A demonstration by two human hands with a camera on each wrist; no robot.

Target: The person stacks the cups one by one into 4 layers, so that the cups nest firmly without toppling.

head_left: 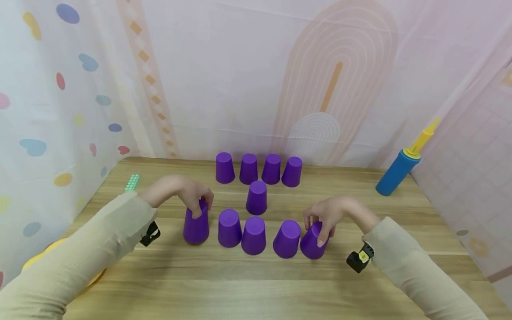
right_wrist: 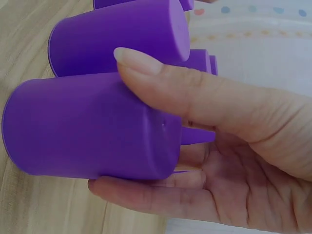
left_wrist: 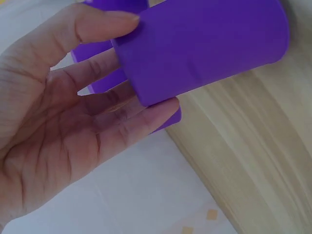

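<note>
Several purple cups stand upside down on the wooden table (head_left: 240, 284). Four form a back row (head_left: 258, 169), one stands alone in the middle (head_left: 257, 198), and five form the front row. My left hand (head_left: 198, 195) grips the top of the leftmost front cup (head_left: 196, 226) between thumb and fingers; the left wrist view shows that cup (left_wrist: 204, 44) up close. My right hand (head_left: 322, 218) grips the rightmost front cup (head_left: 313, 242), which tilts to the left against its neighbour (head_left: 287, 239). The right wrist view shows the thumb across that cup (right_wrist: 87, 129).
A blue and yellow hand pump (head_left: 400, 169) stands at the table's right back edge. A small green strip (head_left: 132, 182) lies at the back left. Something yellow (head_left: 36, 260) shows under my left sleeve. Patterned curtains close in the table on three sides.
</note>
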